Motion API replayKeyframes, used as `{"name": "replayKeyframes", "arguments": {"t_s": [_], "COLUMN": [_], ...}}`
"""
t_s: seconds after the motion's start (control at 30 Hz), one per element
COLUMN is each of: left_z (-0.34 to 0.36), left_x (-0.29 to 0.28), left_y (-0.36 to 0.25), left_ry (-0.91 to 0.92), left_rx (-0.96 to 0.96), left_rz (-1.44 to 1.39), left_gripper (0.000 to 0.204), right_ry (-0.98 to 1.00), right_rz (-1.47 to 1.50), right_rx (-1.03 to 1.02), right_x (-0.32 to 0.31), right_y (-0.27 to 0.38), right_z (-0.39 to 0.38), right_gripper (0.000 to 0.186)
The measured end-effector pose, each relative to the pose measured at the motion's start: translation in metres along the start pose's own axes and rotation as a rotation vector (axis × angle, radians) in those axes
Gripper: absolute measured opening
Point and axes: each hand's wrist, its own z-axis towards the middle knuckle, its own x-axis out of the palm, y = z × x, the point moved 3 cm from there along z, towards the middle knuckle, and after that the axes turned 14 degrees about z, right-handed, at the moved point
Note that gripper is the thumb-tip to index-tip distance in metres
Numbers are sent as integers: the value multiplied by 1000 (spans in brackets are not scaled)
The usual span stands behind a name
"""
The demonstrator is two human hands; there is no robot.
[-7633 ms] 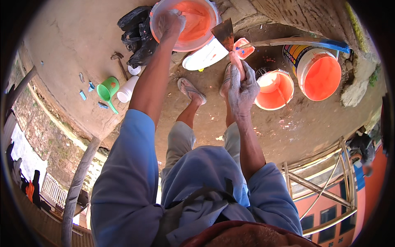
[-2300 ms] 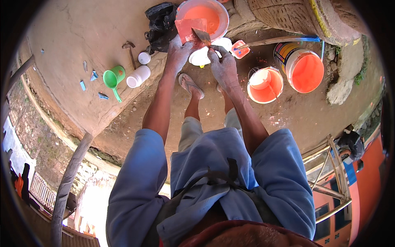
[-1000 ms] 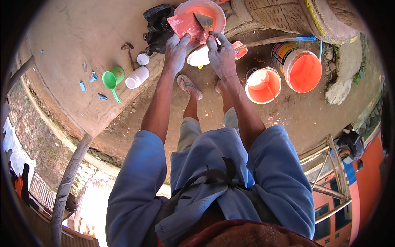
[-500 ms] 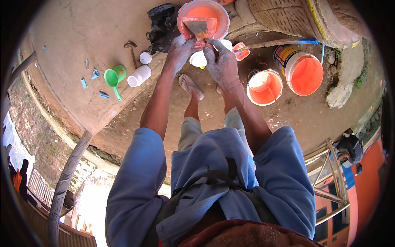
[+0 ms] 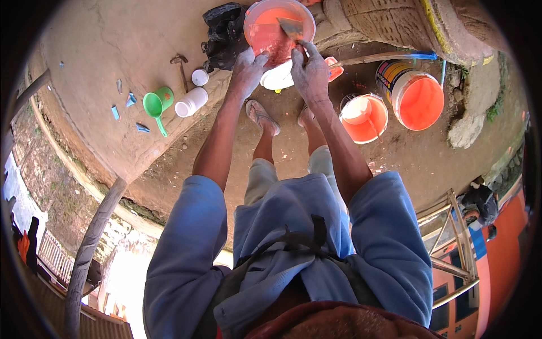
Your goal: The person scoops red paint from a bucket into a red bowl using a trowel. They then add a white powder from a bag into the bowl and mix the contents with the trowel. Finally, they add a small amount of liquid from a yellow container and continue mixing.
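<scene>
My left hand [image 5: 247,72] grips the near edge of a flat reddish sheet [image 5: 270,46], smeared with paint or paste, over a bucket [image 5: 310,20] of orange material. My right hand [image 5: 311,74] is closed on a putty knife [image 5: 292,28]; its wide triangular blade points up and left over the bucket, apart from my left hand. Both hands are coated in pale dust. Just below them sits a rounded white container [image 5: 278,78], partly hidden by the right hand.
At left lie a green dipper [image 5: 158,104], white jar [image 5: 191,103], round lid [image 5: 200,78], hammer [image 5: 181,72] and blue scraps. A black plastic bag [image 5: 219,45] touches the bucket's left. At right stand two orange-stained buckets, one smaller [image 5: 366,120], one larger [image 5: 418,101], below a blue-ended pole [image 5: 384,57].
My right hand has moved right, lifting the putty knife off the sheet and swinging its blade to the upper left. The left hand has barely moved and keeps the sheet.
</scene>
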Motion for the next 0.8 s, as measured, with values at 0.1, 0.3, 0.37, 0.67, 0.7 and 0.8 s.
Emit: {"name": "replayKeyframes", "arguments": {"t_s": [0.1,0.3,0.37,0.67,0.7,0.8], "left_z": [-11,-28,-30,-39,-26,-13], "left_x": [6,6,1,-26,-32,-29], "left_y": [-23,-10,-9,-23,-8,-15], "left_ry": [-192,-442,-445,-212,-82,-12], "left_rx": [-6,560,580,44,-16,-18], "left_rz": [407,867,904,-590,-672,-702], "left_gripper": [34,57,58,38,35,30], "right_ry": [-56,154,202,279,317,214], "right_rz": [523,1135,1045,592,581,432], "right_rx": [378,538,476,237,205,81], "right_x": [5,25,25,18,20,15], "right_y": [-48,-23,-18,-5,2,2], "right_z": [33,26,29,32,26,24], "right_gripper": [39,26,27,31,29,24]}}
